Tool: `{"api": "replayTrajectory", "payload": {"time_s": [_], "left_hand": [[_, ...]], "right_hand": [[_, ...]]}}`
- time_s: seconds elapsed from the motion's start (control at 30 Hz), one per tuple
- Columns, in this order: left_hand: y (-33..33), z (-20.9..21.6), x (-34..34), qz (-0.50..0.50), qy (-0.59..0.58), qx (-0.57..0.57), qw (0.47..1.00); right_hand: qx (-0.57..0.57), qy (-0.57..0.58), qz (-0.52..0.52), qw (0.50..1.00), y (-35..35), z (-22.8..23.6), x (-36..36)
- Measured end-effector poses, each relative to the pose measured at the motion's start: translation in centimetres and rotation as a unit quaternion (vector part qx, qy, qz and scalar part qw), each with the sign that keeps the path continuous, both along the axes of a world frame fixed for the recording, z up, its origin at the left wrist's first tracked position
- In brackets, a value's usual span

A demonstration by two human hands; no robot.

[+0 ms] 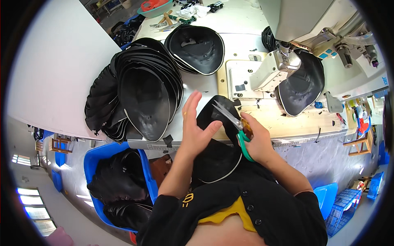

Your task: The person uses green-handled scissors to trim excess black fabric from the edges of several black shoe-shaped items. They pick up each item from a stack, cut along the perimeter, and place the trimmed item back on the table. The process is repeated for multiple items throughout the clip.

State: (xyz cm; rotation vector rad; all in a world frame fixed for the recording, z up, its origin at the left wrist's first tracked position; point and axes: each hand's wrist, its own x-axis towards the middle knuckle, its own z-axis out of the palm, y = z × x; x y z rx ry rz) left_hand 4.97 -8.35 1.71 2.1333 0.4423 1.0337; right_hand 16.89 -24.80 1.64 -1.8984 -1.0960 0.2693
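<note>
My right hand (257,139) grips a pair of scissors (237,124) by its green handles, the blades pointing up and left and looking slightly apart. Raised with its fingers and thumb spread, my left hand (196,126) holds nothing. Between and below the hands, a black moulded piece with a pale edge (215,162) lies over my lap. Another dark part (215,110) shows behind the blades at the table edge; whether the two are joined I cannot tell. Beside my left hand stands a large stack of black cup-shaped pieces (147,100).
A second stack of black pieces (197,49) sits farther back. At the right is a sewing machine (271,69), with a black piece (301,86) beside its post. A blue bin (150,176) full of black pieces stands lower left. Tools (180,19) and a teal basin (156,10) lie at the back.
</note>
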Motion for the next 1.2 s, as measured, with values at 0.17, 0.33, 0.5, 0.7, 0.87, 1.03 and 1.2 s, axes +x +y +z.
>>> {"api": "replayTrajectory", "payload": {"time_s": [0.17, 0.33, 0.5, 0.7, 0.87, 1.03, 1.2], "left_hand": [[5.0, 0.0, -0.2, -0.327, 0.066, -0.389, 0.859], [5.5, 2.1, -2.5, -0.359, 0.157, -0.342, 0.854], [3.3, 5.7, -3.3, -0.413, 0.285, -0.141, 0.853], [-0.7, 3.7, -4.6, -0.219, -0.089, -0.568, 0.789], [-1.1, 0.6, -5.2, -0.182, -0.212, -0.614, 0.738], [-2.4, 0.6, -4.7, -0.146, -0.246, -0.599, 0.748], [-4.1, 1.9, -3.6, -0.106, -0.272, -0.599, 0.746]], "right_hand": [[0.078, 0.132, 0.03, 0.988, 1.2, -0.2, 0.8], [0.138, 0.327, 0.036, 0.934, 4.1, 1.4, 2.6], [0.116, 0.28, 0.064, 0.951, 7.4, 2.7, 2.8], [0.09, -0.018, 0.117, 0.989, 7.3, 5.9, 2.3], [0.037, -0.246, 0.177, 0.952, 1.8, 8.1, 3.8], [-0.045, -0.393, 0.18, 0.901, -1.3, 9.4, 2.8], [-0.064, -0.417, 0.168, 0.891, -1.5, 9.5, 2.1]]}}
